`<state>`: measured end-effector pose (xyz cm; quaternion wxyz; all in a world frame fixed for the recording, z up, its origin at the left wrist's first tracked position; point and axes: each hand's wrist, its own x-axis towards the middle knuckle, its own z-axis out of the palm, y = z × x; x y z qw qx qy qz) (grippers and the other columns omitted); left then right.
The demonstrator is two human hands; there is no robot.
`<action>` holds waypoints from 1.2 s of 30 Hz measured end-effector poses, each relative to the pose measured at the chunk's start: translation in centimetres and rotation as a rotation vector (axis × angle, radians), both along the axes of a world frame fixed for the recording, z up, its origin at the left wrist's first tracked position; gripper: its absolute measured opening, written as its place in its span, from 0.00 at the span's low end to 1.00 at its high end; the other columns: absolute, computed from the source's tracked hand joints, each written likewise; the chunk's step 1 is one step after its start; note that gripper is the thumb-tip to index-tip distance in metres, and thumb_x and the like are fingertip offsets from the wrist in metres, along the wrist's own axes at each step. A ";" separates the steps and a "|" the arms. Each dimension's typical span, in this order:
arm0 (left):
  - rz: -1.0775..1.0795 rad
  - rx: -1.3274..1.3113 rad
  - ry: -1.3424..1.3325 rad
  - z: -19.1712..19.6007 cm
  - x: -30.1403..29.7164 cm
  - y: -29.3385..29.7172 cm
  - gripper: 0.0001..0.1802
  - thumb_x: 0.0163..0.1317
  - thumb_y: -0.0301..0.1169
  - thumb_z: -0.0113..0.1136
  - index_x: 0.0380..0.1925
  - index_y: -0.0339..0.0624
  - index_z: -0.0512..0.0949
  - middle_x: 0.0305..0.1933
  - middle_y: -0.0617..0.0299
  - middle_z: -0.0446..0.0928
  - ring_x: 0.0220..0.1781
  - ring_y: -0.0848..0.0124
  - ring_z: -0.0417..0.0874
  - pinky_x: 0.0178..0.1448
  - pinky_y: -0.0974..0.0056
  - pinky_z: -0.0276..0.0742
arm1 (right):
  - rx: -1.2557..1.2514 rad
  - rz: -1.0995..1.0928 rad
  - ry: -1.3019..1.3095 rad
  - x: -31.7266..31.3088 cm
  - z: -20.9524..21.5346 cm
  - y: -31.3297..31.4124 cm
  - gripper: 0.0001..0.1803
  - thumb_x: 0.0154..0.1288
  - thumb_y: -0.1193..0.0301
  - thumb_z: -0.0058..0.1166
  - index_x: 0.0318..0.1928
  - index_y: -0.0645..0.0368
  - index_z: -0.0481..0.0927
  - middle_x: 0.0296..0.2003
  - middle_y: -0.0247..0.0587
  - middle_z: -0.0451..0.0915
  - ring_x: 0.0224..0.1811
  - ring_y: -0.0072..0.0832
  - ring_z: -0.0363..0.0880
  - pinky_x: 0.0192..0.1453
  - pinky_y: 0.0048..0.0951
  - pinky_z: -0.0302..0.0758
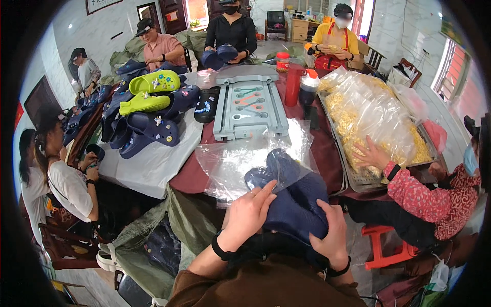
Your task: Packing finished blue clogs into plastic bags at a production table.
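Head view: navy clogs (296, 202) sit on the worker's side of the grey plastic stand (250, 100), a clear bag (255, 153) covering their toes. The right hand (330, 233) grips the heel end; the left hand (250, 210) lays extended fingers against the bag, its hold unclear to me. I'd keep the clogs pressed together and ease the film along evenly, lest it snag.
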<state>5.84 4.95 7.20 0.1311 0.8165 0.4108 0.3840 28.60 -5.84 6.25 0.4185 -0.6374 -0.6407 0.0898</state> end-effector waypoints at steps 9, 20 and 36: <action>-0.150 0.095 0.091 0.6 1.1 -1.0 0.24 0.68 0.32 0.63 0.64 0.44 0.77 0.29 0.55 0.75 0.31 0.57 0.82 0.35 0.55 0.78 | -0.006 0.109 -0.088 -0.6 0.4 -0.2 0.46 0.34 0.69 0.70 0.64 0.49 0.75 0.47 0.52 0.73 0.48 0.53 0.76 0.51 0.45 0.76; -0.099 0.197 0.094 0.4 0.9 -1.4 0.25 0.64 0.29 0.66 0.63 0.43 0.78 0.28 0.58 0.74 0.30 0.59 0.79 0.33 0.57 0.76 | 0.049 -0.092 0.011 -2.3 -1.0 0.9 0.43 0.40 0.72 0.66 0.64 0.55 0.72 0.47 0.51 0.73 0.51 0.52 0.76 0.55 0.45 0.75; -0.073 0.081 -0.024 -0.8 0.1 0.0 0.18 0.59 0.26 0.66 0.50 0.54 0.87 0.55 0.55 0.78 0.56 0.52 0.76 0.57 0.52 0.76 | 0.096 -0.032 -0.022 -6.1 -2.2 5.9 0.45 0.37 0.70 0.72 0.61 0.56 0.69 0.49 0.53 0.72 0.51 0.54 0.75 0.53 0.49 0.76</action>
